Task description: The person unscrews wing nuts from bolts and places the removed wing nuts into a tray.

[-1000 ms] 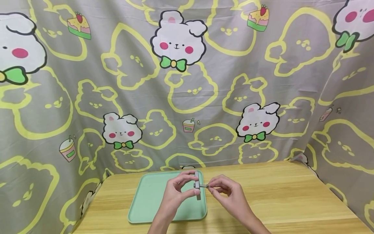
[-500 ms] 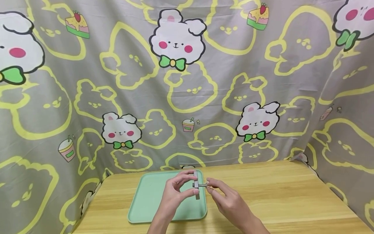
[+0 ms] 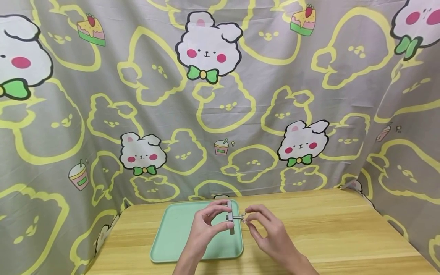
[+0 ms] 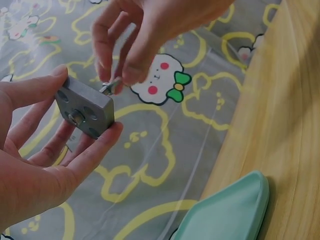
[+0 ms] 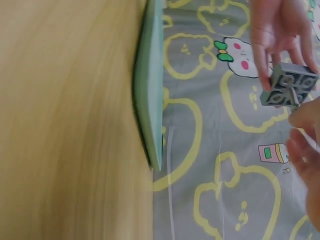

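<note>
In the head view my left hand point(image 3: 205, 226) grips a square grey metal block point(image 3: 232, 229) by its edges, thumb below and fingers above. The left wrist view shows round holes in the block's face and a bolt head point(image 4: 76, 118) at the centre. From the opposite face the bolt's shank point(image 5: 294, 95) sticks out toward my right hand point(image 3: 273, 235). At the shank's end sits a small shiny piece with wings, apparently a wing nut point(image 4: 108, 88). My right thumb and fingertips pinch it; they partly cover it.
A mint-green tray point(image 3: 161, 244) with a raised rim lies on the wooden table point(image 3: 330, 229), below and left of the hands. Behind the table and at both sides hangs a grey curtain point(image 3: 240, 114) printed with cartoon rabbits.
The right hand's fingers have shifted around the bolt's end, spreading apart and closing again on the winged piece. The left hand and the block have stayed almost still.
</note>
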A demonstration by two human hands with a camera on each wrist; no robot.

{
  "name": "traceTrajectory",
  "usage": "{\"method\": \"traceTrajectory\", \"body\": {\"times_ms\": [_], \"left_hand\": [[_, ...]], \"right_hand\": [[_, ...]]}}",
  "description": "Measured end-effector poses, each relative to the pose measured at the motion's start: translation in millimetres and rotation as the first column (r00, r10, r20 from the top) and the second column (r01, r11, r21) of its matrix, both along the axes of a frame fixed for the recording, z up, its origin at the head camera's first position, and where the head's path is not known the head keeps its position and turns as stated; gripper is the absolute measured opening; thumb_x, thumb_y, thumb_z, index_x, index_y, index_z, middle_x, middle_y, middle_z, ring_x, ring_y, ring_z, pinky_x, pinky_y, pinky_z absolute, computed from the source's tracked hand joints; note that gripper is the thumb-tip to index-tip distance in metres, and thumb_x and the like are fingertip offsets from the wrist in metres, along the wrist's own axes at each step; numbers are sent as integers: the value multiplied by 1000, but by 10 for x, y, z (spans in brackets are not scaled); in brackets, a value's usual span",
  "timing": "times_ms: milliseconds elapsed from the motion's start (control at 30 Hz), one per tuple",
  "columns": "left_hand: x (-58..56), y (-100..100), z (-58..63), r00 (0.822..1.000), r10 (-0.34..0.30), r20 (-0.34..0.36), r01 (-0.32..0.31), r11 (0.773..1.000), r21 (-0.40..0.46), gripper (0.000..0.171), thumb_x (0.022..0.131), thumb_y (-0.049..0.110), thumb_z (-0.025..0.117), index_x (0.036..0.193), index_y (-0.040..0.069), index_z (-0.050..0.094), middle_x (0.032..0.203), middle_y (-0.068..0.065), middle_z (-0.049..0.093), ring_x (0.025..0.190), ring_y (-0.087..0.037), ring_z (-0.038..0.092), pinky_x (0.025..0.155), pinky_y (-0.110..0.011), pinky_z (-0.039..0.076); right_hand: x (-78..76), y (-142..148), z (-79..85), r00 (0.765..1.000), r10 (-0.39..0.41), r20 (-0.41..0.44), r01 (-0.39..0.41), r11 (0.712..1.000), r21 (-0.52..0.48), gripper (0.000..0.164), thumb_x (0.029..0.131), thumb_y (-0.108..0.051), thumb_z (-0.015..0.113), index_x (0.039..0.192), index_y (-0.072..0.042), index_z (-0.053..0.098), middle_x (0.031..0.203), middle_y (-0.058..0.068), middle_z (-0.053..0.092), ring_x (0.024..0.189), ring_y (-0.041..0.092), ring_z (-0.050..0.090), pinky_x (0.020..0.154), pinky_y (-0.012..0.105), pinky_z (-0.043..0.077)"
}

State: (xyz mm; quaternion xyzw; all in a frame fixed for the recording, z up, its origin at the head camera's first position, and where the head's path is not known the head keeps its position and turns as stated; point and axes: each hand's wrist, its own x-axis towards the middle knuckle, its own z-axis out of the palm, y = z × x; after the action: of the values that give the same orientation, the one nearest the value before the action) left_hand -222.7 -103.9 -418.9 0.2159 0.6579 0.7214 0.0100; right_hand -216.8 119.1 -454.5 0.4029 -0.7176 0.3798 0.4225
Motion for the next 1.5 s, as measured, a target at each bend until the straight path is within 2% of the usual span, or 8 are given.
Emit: {"method": "traceTrajectory", "body": {"times_ms": [100,233,400,533,633,1133,1367,1500], "left_hand": [[1,-2,-1,1000,5,2,-5,1000,-7,32,82,-1,83,113,-3,73,143,-18,56,135,-29,53,99,-35,54],[5,1,0,1000,11,-7,-11,1000,-13,33,82,1,85,113,-2,74,140,-12,58,134,-29,54,101,-34,52],[12,13,-3,999,21,-34,-22,999,-32,33,80,0,85,111,-1,75,140,-15,59,133,-29,55,107,-33,46],[18,26,-11,998,17,-62,-19,999,-44,33,80,0,86,111,-1,75,140,-20,57,131,-28,56,109,-34,44],[22,33,-19,997,15,-75,-19,999,-48,33,79,1,86,110,0,75,141,-21,56,130,-28,58,109,-34,44],[13,57,-32,998,20,-67,-24,998,-61,31,79,2,86,109,2,76,139,-18,58,129,-29,58,106,-36,47],[9,58,-30,998,10,-59,-13,998,-61,31,80,3,86,110,2,75,141,-22,56,129,-28,58,107,-35,45],[6,52,-28,999,8,-42,-11,998,-60,31,81,4,86,110,1,75,141,-19,57,131,-29,57,104,-33,49]], "right_hand": [[23,23,-4,955,124,268,-95,988,-121,37,84,15,72,111,-9,64,122,7,64,102,24,68,76,28,62],[57,47,29,776,323,541,-171,934,-313,43,89,18,64,126,-3,58,125,18,61,104,29,69,79,37,63],[84,60,110,579,436,689,-121,882,-456,35,100,0,62,133,8,54,118,33,60,97,27,72,81,43,63],[99,51,143,473,448,759,-54,874,-482,37,99,-6,67,131,11,57,113,28,65,93,26,74,81,41,63],[99,41,142,430,453,781,-38,873,-486,38,97,-7,70,129,12,59,109,24,67,93,27,75,82,40,63],[84,14,107,443,465,766,-29,862,-506,34,95,-6,74,121,13,62,105,25,68,88,28,76,78,39,64],[87,-8,98,520,405,752,-18,885,-465,22,95,-7,73,111,8,66,104,26,69,88,32,76,75,40,64],[100,-36,79,608,337,719,-8,908,-420,11,94,-7,75,101,1,69,99,19,70,90,33,75,74,39,64]]}}
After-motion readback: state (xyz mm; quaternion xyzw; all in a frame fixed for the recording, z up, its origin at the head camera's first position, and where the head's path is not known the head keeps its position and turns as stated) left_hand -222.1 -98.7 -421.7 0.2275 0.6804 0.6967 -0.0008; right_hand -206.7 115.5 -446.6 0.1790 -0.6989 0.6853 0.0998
